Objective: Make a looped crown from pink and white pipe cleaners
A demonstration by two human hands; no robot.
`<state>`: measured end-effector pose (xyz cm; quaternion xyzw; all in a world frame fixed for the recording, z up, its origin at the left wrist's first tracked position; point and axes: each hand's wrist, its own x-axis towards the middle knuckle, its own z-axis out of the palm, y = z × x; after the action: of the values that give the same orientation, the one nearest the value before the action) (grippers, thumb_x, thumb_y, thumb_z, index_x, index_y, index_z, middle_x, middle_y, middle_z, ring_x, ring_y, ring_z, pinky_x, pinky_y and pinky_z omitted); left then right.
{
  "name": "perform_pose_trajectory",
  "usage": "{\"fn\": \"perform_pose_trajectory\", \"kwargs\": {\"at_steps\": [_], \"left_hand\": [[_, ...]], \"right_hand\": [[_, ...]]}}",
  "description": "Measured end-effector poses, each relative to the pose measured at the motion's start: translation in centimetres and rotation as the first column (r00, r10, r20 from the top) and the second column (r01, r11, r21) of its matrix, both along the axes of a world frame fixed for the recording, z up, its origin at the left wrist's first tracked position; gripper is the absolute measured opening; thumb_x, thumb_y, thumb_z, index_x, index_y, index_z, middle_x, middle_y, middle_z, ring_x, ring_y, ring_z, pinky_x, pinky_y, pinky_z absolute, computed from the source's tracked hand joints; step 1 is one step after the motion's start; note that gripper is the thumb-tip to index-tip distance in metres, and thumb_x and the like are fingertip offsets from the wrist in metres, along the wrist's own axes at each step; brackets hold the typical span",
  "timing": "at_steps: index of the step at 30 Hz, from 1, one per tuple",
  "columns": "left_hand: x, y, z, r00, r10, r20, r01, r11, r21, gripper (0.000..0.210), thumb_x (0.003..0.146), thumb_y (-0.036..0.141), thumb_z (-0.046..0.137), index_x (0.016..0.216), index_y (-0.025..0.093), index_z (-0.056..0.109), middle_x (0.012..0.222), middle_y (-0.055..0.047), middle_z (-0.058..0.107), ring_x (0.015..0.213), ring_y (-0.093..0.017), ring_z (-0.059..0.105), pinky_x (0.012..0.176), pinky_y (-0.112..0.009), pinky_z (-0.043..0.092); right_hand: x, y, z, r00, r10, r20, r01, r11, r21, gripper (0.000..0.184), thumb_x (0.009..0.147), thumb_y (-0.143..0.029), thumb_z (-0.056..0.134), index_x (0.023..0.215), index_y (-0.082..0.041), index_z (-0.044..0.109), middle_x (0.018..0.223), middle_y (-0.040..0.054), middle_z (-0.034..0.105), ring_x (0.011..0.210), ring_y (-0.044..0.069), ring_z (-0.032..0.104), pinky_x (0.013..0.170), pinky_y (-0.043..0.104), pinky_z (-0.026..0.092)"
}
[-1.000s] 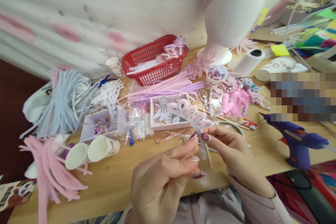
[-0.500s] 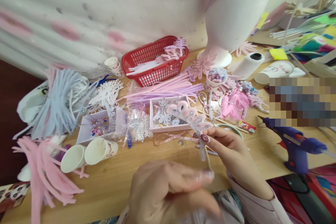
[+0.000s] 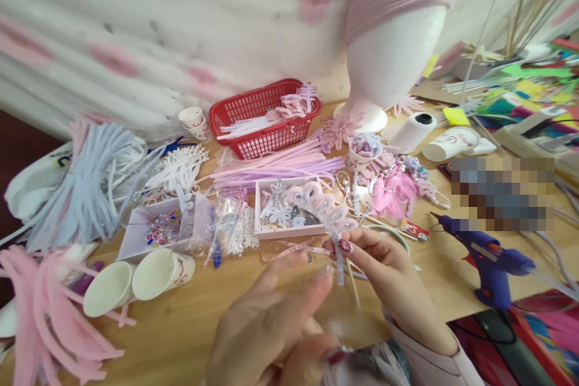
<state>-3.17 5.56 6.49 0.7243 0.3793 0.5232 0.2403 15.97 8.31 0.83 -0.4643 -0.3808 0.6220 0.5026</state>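
Between its thumb and fingers, my right hand (image 3: 380,265) pinches the stem of a looped pipe-cleaner spray (image 3: 324,211). Pale pink and lilac fuzzy loops fan out from this spray, and its pale stem end points down below the fingertips. My left hand (image 3: 275,325) is just left of and below the stem, with its fingers apart and nothing visible in them. It is somewhat blurred and does not touch the spray. Behind the loops lies a white box of beads and charms (image 3: 289,232).
A purple glue gun (image 3: 486,259) lies at right. Two paper cups (image 3: 156,277) and pink pipe cleaners (image 3: 49,319) are at left. Farther back are a red basket (image 3: 266,148), a white mannequin head (image 3: 393,54) and a thread spool (image 3: 412,131).
My left hand's fingers have spread and lifted toward the stem. My right hand keeps its pinch on the spray. The camera view has tilted and shifted slightly.
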Motion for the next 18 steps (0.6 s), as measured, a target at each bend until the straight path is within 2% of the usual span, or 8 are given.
{"fn": "perform_pose_trajectory", "kwargs": {"at_steps": [2,5,7,9,10,13,16,18], "left_hand": [[0.1,-0.1,-0.5,0.993,0.116,0.020,-0.116,0.993,-0.005,0.054,0.089,0.014,0.069,0.139,0.032,0.061,0.080,0.004,0.080,0.087,-0.020,0.078,0.119,-0.055,0.038],[0.0,0.4,-1.5,0.991,0.130,-0.026,-0.132,0.984,-0.121,0.045,0.082,0.020,0.075,0.126,0.031,0.072,0.129,-0.006,0.074,0.134,-0.031,0.057,0.117,-0.055,0.040],[-0.2,0.9,-2.3,0.993,0.111,0.027,-0.098,0.948,-0.302,0.023,0.088,0.023,0.070,0.108,0.031,0.079,0.096,-0.002,0.083,0.106,-0.025,0.075,0.111,-0.049,0.049],[-0.4,1.3,-3.2,0.985,0.166,0.056,-0.123,0.884,-0.451,0.017,0.091,0.026,0.067,0.079,0.028,0.078,0.040,0.009,0.062,0.056,-0.016,0.073,0.107,-0.047,0.053],[-0.5,1.4,-3.5,0.980,0.189,0.056,-0.141,0.870,-0.472,0.027,0.092,0.028,0.066,0.066,0.026,0.073,0.031,0.011,0.051,0.047,-0.016,0.069,0.104,-0.047,0.055],[-0.9,1.7,-4.2,0.990,0.134,0.051,-0.112,0.944,-0.309,0.048,0.096,0.024,0.058,0.048,0.025,0.062,0.049,0.002,0.068,0.072,-0.020,0.077,0.096,-0.044,0.060],[-1.1,1.5,-4.1,0.988,0.157,0.000,-0.153,0.964,-0.217,0.012,0.087,0.020,0.071,0.092,0.025,0.080,0.108,-0.007,0.081,0.105,-0.026,0.075,0.090,-0.039,0.063],[-1.2,1.3,-3.9,0.978,0.198,0.066,-0.172,0.945,-0.278,0.037,0.089,0.018,0.070,0.126,0.027,0.071,0.080,-0.001,0.081,0.072,-0.019,0.078,0.068,-0.028,0.066]], "right_hand": [[-0.2,0.1,0.1,1.000,-0.001,0.011,0.001,1.000,-0.003,0.023,0.082,-0.045,0.081,0.086,-0.023,0.078,0.083,0.0021,0.078,0.073,0.012,0.066,0.068,0.019,0.048],[-0.6,0.3,0.4,1.000,0.006,0.012,-0.006,1.000,-0.006,0.026,0.084,-0.047,0.078,0.086,-0.021,0.078,0.082,0.0037,0.078,0.075,0.014,0.067,0.070,0.021,0.050],[-0.9,0.4,0.6,1.000,0.003,0.021,-0.004,1.000,0.006,0.027,0.085,-0.046,0.077,0.085,-0.020,0.077,0.078,0.0038,0.077,0.072,0.014,0.067,0.070,0.022,0.051],[-1.2,0.5,0.9,0.999,-0.002,0.039,0.001,1.000,0.028,0.029,0.084,-0.047,0.077,0.081,-0.018,0.075,0.073,0.0036,0.075,0.069,0.014,0.065,0.068,0.022,0.051],[-1.3,0.5,1.0,0.999,-0.006,0.045,0.004,0.999,0.039,0.030,0.083,-0.047,0.078,0.079,-0.018,0.074,0.071,0.0035,0.074,0.068,0.014,0.065,0.067,0.023,0.051],[-1.6,0.3,1.2,0.997,-0.013,0.073,0.007,0.996,0.086,0.030,0.082,-0.047,0.077,0.079,-0.018,0.072,0.068,0.0033,0.073,0.066,0.015,0.066,0.065,0.025,0.052],[-1.7,0.0,1.1,0.974,-0.078,0.214,0.035,0.980,0.198,0.023,0.087,-0.040,0.073,0.081,-0.018,0.070,0.071,0.0031,0.072,0.065,0.015,0.065,0.060,0.024,0.051],[-1.7,-0.2,0.9,0.913,-0.175,0.369,0.048,0.943,0.329,0.014,0.088,-0.031,0.070,0.082,-0.019,0.069,0.071,0.0019,0.072,0.064,0.014,0.065,0.057,0.023,0.049]]}}
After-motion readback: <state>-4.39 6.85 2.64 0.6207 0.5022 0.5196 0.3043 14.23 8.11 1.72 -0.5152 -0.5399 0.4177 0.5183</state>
